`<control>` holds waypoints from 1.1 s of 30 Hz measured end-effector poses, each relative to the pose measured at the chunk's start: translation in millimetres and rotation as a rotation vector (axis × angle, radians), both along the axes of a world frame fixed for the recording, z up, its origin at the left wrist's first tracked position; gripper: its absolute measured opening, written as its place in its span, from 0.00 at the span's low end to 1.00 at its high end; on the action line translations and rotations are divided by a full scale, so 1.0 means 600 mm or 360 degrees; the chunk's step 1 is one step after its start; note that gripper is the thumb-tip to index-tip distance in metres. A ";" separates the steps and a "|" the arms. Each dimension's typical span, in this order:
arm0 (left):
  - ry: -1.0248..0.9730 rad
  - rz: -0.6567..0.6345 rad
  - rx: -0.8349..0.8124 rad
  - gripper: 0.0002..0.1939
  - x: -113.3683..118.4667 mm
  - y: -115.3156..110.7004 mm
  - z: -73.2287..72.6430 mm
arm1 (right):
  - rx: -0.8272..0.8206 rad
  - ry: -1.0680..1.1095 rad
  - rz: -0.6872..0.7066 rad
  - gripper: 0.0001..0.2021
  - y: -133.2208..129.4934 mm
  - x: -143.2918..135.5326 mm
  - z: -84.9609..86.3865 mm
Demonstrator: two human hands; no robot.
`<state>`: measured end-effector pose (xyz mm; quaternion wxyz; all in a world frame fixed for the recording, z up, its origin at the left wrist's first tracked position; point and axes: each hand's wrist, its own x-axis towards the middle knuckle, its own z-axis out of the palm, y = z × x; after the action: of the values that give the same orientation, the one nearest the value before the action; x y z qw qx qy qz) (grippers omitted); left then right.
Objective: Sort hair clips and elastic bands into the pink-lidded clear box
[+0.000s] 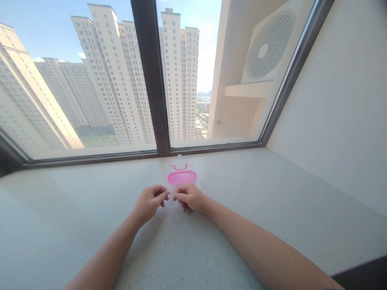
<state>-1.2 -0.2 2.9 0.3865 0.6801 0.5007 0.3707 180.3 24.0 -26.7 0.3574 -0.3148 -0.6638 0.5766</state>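
On the pale speckled sill (169,249), my left hand (153,199) and my right hand (189,196) are close together with a small gap between their fingertips. Each hand pinches thumb against forefinger; whatever lies between the fingertips is too small to make out. Just beyond my right hand sits a pink oval container (182,177), its near edge partly behind that hand. Behind it, a clear lid (179,158) with a pink curved handle (180,167) extends toward the window.
A dark window frame (161,100) runs along the sill's far edge, with tall buildings outside. A white wall (338,121) rises at the right. A dark edge (365,274) shows at the lower right corner.
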 end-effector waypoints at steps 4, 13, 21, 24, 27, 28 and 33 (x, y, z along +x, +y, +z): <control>-0.0005 -0.0013 -0.0011 0.12 0.001 0.000 0.000 | -0.0016 0.0022 0.0022 0.05 0.001 0.001 0.000; 0.0017 -0.0003 0.0002 0.12 0.002 -0.001 0.000 | -0.0101 0.0024 0.0012 0.06 0.001 0.002 0.002; -0.0033 -0.0023 0.0029 0.10 0.001 -0.001 -0.002 | 0.0023 -0.0069 0.0049 0.09 0.000 0.007 0.003; -0.0047 -0.0052 0.0035 0.10 0.002 -0.002 -0.001 | 0.0071 -0.0093 0.0037 0.10 0.000 0.008 0.002; -0.0045 -0.0061 0.0040 0.10 0.003 -0.003 0.001 | 0.0096 -0.0107 0.0033 0.10 0.002 0.008 -0.002; -0.0043 -0.0067 0.0039 0.10 0.003 -0.004 0.001 | 0.0099 -0.0107 0.0033 0.10 0.003 0.008 -0.003; -0.0023 -0.0088 0.0038 0.10 0.003 -0.005 0.002 | 0.0037 -0.0074 0.0057 0.09 0.001 0.009 0.001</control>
<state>0.8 -3.1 4.1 0.3921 0.6955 0.4744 0.3707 185.6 24.8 -25.9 0.3352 -0.3120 -0.6842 0.5676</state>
